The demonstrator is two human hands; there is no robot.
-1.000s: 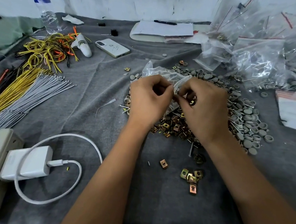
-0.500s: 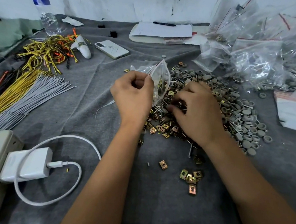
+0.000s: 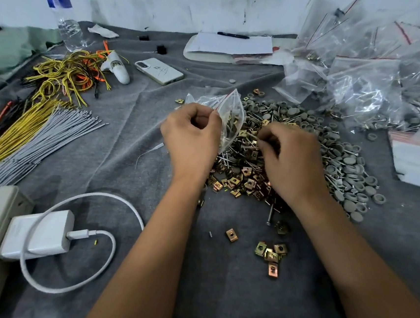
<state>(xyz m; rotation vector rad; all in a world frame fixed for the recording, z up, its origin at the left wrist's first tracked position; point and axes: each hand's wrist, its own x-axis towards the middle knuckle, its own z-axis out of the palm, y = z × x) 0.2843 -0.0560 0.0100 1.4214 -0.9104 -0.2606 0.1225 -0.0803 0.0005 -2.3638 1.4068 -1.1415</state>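
1. The small zip bag point(image 3: 229, 119) is held up near the middle of the cloth-covered surface point(image 3: 215, 300), just above the pile. Its mouth is pinched by the left hand point(image 3: 193, 136), whose fingers are curled round the rim. Metal hardware is seen through the plastic.
2. The right hand point(image 3: 290, 161) is lowered onto the pile of brass clip nuts point(image 3: 243, 177), just beside the bag, with the fingers curled downward. Whether a piece is pinched cannot be told.
3. The filling of this bag is judged to be under way: some pieces are inside, more are likely to be needed, and the mouth is not yet sealed.
4. Grey caps point(image 3: 351, 172) are spread from the pile toward the right edge. Filled bags point(image 3: 365, 79) are heaped at the far right corner, so much packing seems done, though a large pile is left.
5. Loose clip nuts point(image 3: 270, 254) lie apart toward the near edge. Wires point(image 3: 21, 135) run along the left edge, a phone point(image 3: 159, 71) lies toward the far edge, and a charger point(image 3: 40, 234) sits at the near left corner.
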